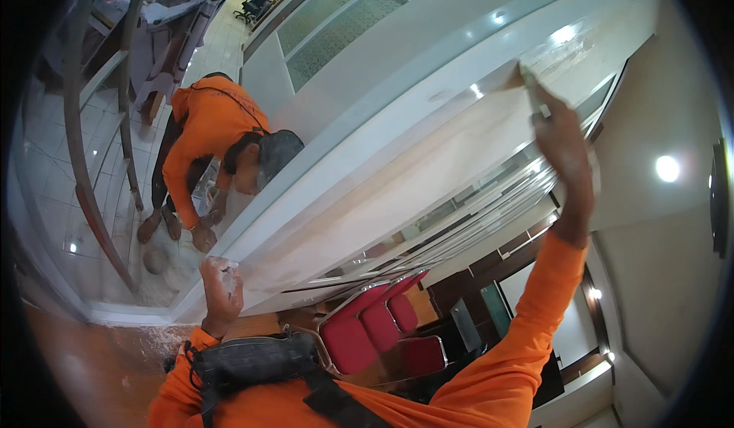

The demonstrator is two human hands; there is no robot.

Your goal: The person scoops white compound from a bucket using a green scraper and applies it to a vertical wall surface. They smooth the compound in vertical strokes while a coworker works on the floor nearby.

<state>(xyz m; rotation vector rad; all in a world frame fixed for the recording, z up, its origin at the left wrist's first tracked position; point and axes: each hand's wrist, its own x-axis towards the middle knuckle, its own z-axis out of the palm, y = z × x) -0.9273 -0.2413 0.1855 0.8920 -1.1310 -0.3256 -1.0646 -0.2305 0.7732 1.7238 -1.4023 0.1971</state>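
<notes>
The right hand (564,133) of the person in orange, raised and well apart from the left hand (222,286), was closed around a small flat hand tool (529,80), its head directed at the long wall panel (397,175); from where I stood, contact between head and panel could not be confirmed. The panel extended between the two hands: smooth, pale and faintly beige, bordered by a white frame edge (306,172) on the left hand's side, with an uneven, shiny patch just beyond the tool. The left hand, low and near the frame's end, was curled and coated with white powder; whether it gripped anything could not be told. Beside it lay a black waist bag (264,363), and white dust (157,341) was scattered on the floor to its left. Beyond the left hand a co-worker (222,114) in orange, wearing a dark cap, bent toward the frame; marks on the back of the shirt were too small to read. Red chairs (348,344) stood to the right of the left hand, below the right.
</notes>
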